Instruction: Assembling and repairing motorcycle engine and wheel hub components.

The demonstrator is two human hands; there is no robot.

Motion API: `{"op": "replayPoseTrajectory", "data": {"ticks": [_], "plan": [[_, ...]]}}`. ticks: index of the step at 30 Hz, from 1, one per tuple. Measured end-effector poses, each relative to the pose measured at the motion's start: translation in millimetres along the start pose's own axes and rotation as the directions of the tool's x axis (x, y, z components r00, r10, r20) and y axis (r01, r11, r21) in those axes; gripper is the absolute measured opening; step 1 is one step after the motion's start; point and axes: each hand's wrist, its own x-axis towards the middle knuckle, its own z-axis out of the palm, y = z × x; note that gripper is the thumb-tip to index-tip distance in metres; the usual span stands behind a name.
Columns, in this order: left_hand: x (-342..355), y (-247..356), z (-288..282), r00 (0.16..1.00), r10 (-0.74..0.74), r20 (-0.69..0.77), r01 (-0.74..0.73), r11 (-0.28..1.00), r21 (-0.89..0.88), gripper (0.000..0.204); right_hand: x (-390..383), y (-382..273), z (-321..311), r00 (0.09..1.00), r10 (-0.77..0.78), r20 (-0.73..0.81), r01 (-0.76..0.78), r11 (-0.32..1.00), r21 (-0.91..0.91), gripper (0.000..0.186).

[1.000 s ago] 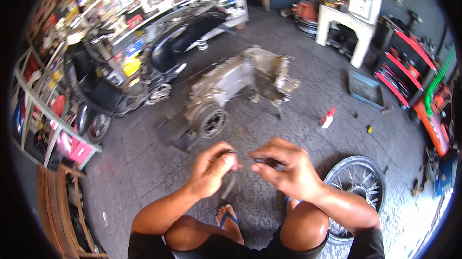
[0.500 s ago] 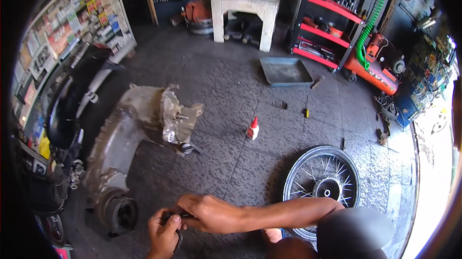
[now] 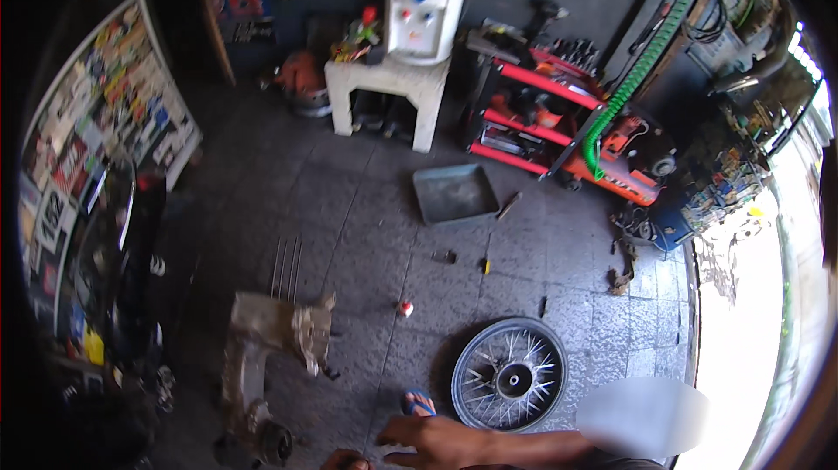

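Note:
Low in the picture, my right hand point(image 3: 432, 439) has its fingers apart and holds nothing that I can see. My left hand point(image 3: 342, 459) is mostly cut off by the lower edge. Its visible fingers look closed on a small dark piece, too little shown to name. Left of my hands, a grey metal engine casing point(image 3: 249, 365) stands on the floor, a dark round opening at its near end. Right of it is a small white bottle with a red cap point(image 3: 405, 308). A spoked wheel point(image 3: 513, 380) lies flat beyond my right forearm.
A blue sandal point(image 3: 417, 402) is on my foot beside the wheel. Farther off are a grey tray point(image 3: 454, 195), a yellow-handled screwdriver point(image 3: 486, 266), a white table point(image 3: 384, 77) with a water dispenser point(image 3: 425, 20), a red tool cart point(image 3: 532, 125) and an orange compressor point(image 3: 624, 182). Thin rods point(image 3: 286, 267) lie behind the casing.
The view has tilted up and turned, so the floor things sit lower. My right hand has come away from my left, its fingers now spread. Both hands are lower in the picture.

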Motion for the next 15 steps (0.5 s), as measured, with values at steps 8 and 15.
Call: {"op": "replayPoseTrajectory", "data": {"ticks": [8, 15], "plan": [[37, 35, 163, 0.998, 0.032, -0.054, -0.027, 0.994, 0.103, 0.006, -186, 44, -333, 0.449, 0.515, -0.73, -0.635, 0.759, 0.145, 0.023], [139, -20, 388, 0.966, 0.241, -0.091, -0.127, 0.754, 0.645, 0.007, -94, 272, -730, 0.384, 0.263, -0.885, -0.642, 0.765, -0.051, 0.025]]}}
